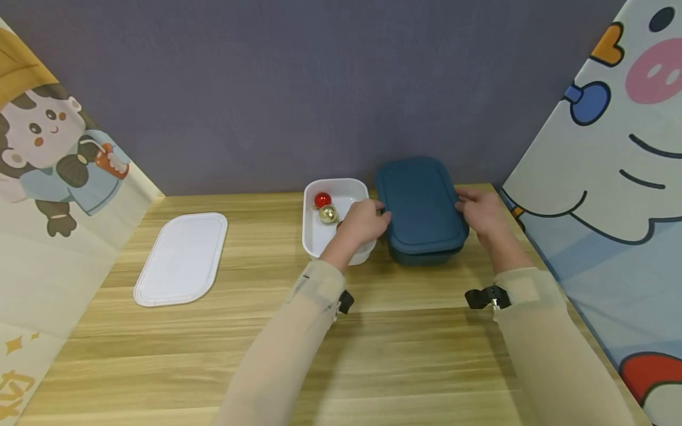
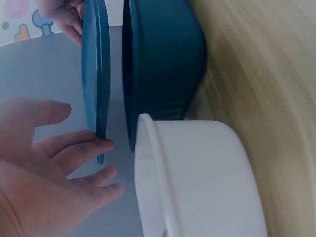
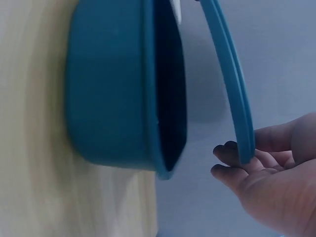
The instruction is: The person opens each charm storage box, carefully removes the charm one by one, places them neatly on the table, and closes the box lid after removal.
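Observation:
A dark teal lid (image 1: 418, 204) is held up over the matching teal container (image 1: 423, 258), with a gap between lid and rim in both wrist views. My right hand (image 1: 479, 213) pinches the lid's right edge, thumb on top and fingers below. At the left edge, the fingers of my left hand (image 1: 364, 223) touch the lid; in the left wrist view its thumb stands apart from it. Beneath the left hand stands a white container (image 1: 335, 189) holding a red ball ornament (image 1: 322, 200) and a gold ball ornament (image 1: 328, 213); the hand partly hides its contents.
A white lid (image 1: 181, 259) lies flat on the left of the wooden table (image 1: 256, 331). Behind the containers rises a grey-blue wall (image 1: 256, 94). Cartoon-printed panels flank the table on both sides.

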Available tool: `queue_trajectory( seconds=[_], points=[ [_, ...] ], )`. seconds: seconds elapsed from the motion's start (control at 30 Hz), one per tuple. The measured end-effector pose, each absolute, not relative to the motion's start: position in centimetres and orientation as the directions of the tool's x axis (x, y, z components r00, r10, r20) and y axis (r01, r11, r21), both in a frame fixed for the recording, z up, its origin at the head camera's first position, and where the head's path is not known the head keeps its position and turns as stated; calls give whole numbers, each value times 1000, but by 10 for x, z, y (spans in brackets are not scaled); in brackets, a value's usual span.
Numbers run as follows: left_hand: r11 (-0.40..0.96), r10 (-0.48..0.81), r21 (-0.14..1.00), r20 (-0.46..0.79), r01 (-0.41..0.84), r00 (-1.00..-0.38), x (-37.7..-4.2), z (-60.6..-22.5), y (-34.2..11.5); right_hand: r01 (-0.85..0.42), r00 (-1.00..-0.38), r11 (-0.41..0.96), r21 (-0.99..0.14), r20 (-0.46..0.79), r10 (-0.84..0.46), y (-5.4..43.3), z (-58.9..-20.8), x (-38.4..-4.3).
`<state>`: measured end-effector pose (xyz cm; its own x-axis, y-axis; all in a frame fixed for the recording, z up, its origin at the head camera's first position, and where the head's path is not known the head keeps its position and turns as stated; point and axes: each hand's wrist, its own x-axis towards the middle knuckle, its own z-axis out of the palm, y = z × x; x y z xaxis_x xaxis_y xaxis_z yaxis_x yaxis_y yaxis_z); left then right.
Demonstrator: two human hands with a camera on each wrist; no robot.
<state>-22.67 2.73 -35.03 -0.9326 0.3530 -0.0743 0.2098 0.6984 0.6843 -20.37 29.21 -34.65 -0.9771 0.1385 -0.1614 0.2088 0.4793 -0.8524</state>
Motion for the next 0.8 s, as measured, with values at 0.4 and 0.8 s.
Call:
queue_trajectory(
  seconds=[0.4, 0.8],
  points=[
    [646, 344, 730, -19, 222, -939, -220, -338, 19, 144, -985, 537, -831, -65, 162, 281, -326, -189],
    [582, 319, 784, 24, 216, -948, -208, -322, -4, 90, -980, 549, -831, 24, 198, 260, -312, -169]
  ],
)
